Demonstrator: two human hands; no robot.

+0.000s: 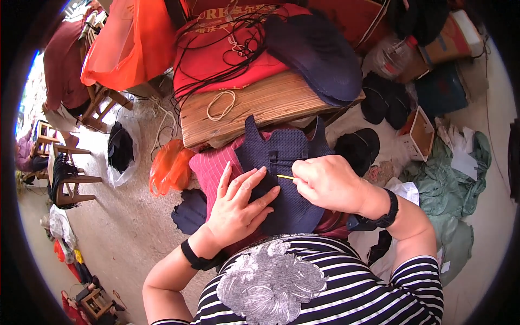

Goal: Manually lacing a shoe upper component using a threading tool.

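Observation:
Across my lap lies a dark navy textured fabric piece [295, 208], cut with pointed tabs at its far end and looking like a shoe upper. Black cord [281, 158] or strapping crosses its middle. My left hand [238, 201] rests on its left side, fingers extended and a little apart. In my right hand [331, 181], a thin yellow stick-like tool [285, 177] is pinched, pointing left over the fabric; its far tip is too small to make out. Pink-red ribbed cloth [208, 170] is under the fabric.
Ahead stands a wooden bench [249, 111] with a rubber band [221, 105], a red bag [206, 59], tangled black cords [238, 62] and stacked navy pieces [317, 59]. Orange plastic bags [172, 167] hang and lie to the left. Dark shoes [357, 149] and green cloth [447, 187] lie right.

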